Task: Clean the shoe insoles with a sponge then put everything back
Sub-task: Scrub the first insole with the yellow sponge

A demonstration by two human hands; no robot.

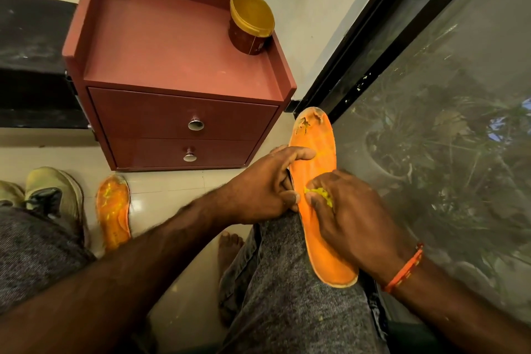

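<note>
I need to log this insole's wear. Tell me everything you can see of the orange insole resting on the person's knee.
The orange insole is long, thin and looks like foam, with a pale rim. It lies top side up along the right thigh, toe end pointing away. The toe end is torn and dirty, with pieces missing. The left hand grips its left edge, thumb on top. The right hand presses a yellow sponge on its middle.

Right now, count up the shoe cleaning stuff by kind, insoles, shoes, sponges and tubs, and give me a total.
Insoles: 2, one held across the knee, one on the floor
Shoes: 2, one beside the other
Sponges: 1
Tubs: 1 on the cabinet
Total: 6
</note>
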